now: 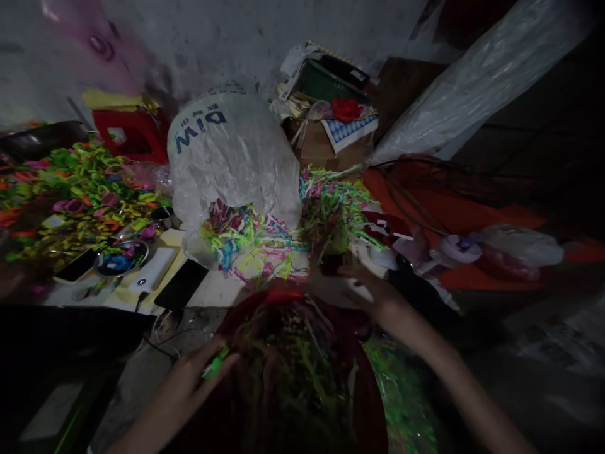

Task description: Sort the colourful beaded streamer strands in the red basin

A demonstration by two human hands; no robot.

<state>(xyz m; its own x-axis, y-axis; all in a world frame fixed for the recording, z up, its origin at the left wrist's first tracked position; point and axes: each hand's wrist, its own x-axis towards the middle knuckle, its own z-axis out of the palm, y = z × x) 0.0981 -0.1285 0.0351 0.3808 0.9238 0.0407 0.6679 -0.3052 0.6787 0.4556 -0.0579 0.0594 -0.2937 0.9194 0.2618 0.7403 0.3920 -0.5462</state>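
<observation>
A dark red basin (363,391) full of tangled colourful plastic strips sits right below me. My left hand (198,372) rests at the basin's left rim and pinches a small green plastic piece (216,364). My right hand (366,291) reaches over the basin's far right rim toward a heap of neon strips (255,243); it is dim and blurred, so what it holds is unclear. A large white plastic sack (231,151) lies over that heap.
To the left lies a pile of colourful plastic rings (80,189), a metal bowl (120,258), two phones (182,284) and a white power bank (154,268). Boxes and clutter (331,120) stand behind. Orange cloth (444,214) and plastic bags (520,246) lie to the right.
</observation>
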